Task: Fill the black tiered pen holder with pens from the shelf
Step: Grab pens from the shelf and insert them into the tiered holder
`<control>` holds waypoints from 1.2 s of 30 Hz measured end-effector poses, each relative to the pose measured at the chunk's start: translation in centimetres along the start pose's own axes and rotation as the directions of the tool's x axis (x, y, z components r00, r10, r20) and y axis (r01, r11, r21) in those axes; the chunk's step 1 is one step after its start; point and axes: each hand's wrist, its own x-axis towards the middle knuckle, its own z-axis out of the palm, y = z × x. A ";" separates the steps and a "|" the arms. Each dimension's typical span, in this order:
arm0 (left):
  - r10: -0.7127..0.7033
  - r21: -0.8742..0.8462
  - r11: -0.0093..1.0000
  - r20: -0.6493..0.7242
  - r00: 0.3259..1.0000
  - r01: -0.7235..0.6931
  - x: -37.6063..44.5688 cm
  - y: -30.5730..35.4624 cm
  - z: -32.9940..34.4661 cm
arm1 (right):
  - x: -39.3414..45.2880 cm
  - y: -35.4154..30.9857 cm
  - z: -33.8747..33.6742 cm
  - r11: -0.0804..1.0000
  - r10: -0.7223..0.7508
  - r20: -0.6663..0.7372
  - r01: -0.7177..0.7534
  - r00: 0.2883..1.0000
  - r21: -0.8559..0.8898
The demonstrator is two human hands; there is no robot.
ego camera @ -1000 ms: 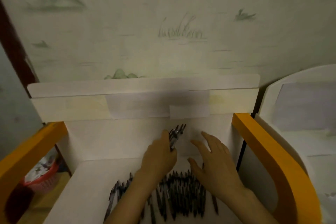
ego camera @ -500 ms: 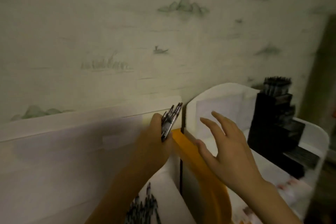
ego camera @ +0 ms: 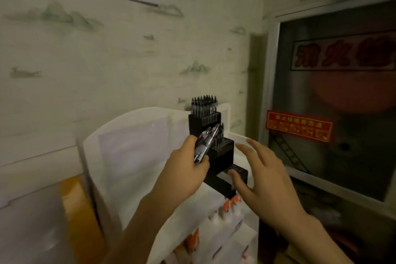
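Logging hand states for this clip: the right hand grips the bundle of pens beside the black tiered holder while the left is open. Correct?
Not quite. The head view shows the left hand gripping the pens; the right hand is open beside the black tiered holder.

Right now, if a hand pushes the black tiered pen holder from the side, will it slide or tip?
The black tiered pen holder is tall and stepped, and pens fill its top tier, so it probably tips rather than slides. Its plastic looks stiff and probably light.

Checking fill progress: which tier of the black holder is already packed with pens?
The top tier of the holder: a dense row of pens stands in it. The bottom tier shows empty holes.
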 end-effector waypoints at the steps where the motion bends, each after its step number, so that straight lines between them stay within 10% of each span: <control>1: -0.002 -0.007 1.000 0.005 1.000 0.002 0.4 0.6 1.7 | 0.0 1.8 -0.1 1.000 -0.001 0.006 0.001 1.000 -0.012; 20: -0.090 0.003 0.996 0.138 0.986 0.090 10.8 4.9 18.6 | 4.3 21.3 2.7 0.994 0.108 0.092 -0.107 0.990 -0.018; 36: -0.217 -0.039 0.975 0.026 0.976 0.218 23.6 -4.4 25.5 | 19.8 27.3 15.9 0.989 -0.117 0.134 0.104 0.984 0.102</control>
